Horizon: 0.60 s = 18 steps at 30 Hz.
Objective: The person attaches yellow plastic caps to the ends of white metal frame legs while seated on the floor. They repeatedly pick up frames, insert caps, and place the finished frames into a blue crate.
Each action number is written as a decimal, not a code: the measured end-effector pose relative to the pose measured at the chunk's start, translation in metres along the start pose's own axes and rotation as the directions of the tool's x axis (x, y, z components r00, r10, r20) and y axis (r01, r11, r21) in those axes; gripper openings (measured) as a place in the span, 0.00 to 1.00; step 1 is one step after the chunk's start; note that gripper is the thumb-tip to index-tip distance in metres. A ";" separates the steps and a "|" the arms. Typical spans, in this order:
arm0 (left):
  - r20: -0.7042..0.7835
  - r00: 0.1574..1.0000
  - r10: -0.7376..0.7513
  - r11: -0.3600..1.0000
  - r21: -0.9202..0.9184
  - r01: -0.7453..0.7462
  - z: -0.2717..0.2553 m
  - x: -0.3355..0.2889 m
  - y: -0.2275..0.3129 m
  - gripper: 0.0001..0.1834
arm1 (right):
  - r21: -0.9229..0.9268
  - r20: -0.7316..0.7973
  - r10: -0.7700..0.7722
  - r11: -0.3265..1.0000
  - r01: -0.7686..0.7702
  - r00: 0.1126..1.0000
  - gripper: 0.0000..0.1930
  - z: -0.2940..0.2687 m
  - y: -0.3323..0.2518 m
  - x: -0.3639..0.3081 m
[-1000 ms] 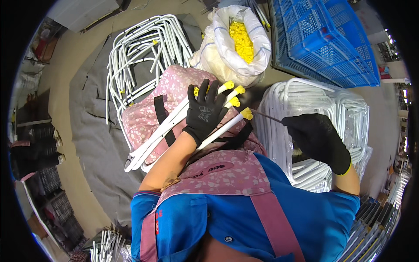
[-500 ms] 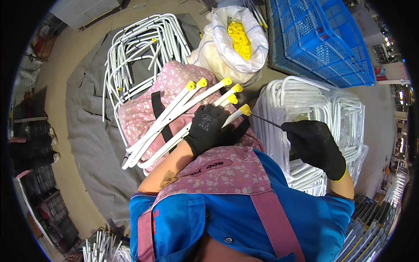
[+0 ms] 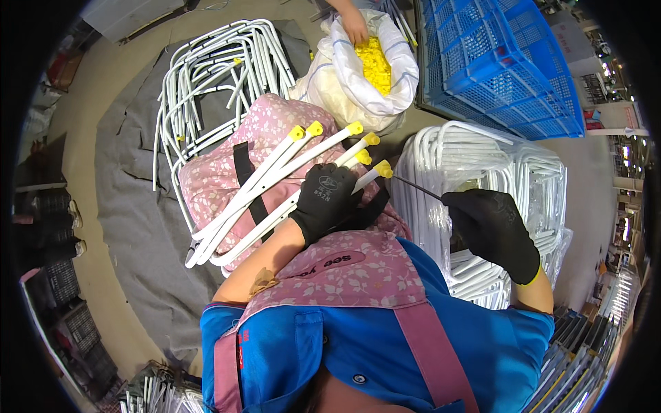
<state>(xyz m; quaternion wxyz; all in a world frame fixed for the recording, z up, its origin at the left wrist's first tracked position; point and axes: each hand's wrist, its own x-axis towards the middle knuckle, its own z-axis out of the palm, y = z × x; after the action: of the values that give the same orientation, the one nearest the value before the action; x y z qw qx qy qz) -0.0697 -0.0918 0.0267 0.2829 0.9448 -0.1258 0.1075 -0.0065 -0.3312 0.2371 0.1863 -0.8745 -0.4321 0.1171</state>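
Several bent white metal tubes (image 3: 279, 166) with yellow plastic end caps lie across the pink floral apron (image 3: 265, 120) on my lap. My left hand (image 3: 326, 201), in a black glove, is closed around the nearest white tube (image 3: 366, 180), just below its yellow end cap (image 3: 383, 168). In its black glove, my right hand (image 3: 494, 227) grips a tool with a thin dark shaft, which looks like a screwdriver (image 3: 417, 187). The tip meets the right side of that cap. My fist hides the tool's handle.
Beyond my lap stands a white sack (image 3: 351, 82) of yellow caps (image 3: 375, 67), with another person's hand (image 3: 354, 26) in it. White tube frames (image 3: 227, 76) lie on grey cloth (image 3: 134, 199) at left. Plastic-wrapped frames (image 3: 475, 148) and a blue crate (image 3: 499, 76) stand right.
Another person's hand has come into the sack of yellow caps from the far edge. The view has shifted slightly; my hands keep their hold on the tube and the tool.
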 end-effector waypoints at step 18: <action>-0.045 0.999 0.006 1.000 -0.019 -0.007 0.001 0.002 -0.002 0.12 | -0.020 0.058 -0.024 0.999 0.025 0.998 0.09 0.007 0.003 0.016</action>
<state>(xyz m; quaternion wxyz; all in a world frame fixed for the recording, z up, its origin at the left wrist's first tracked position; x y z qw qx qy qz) -0.0665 -0.0910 0.0251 0.2942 0.9390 -0.1233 0.1283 0.0024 -0.3188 0.2289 0.1663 -0.8673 -0.4492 0.1354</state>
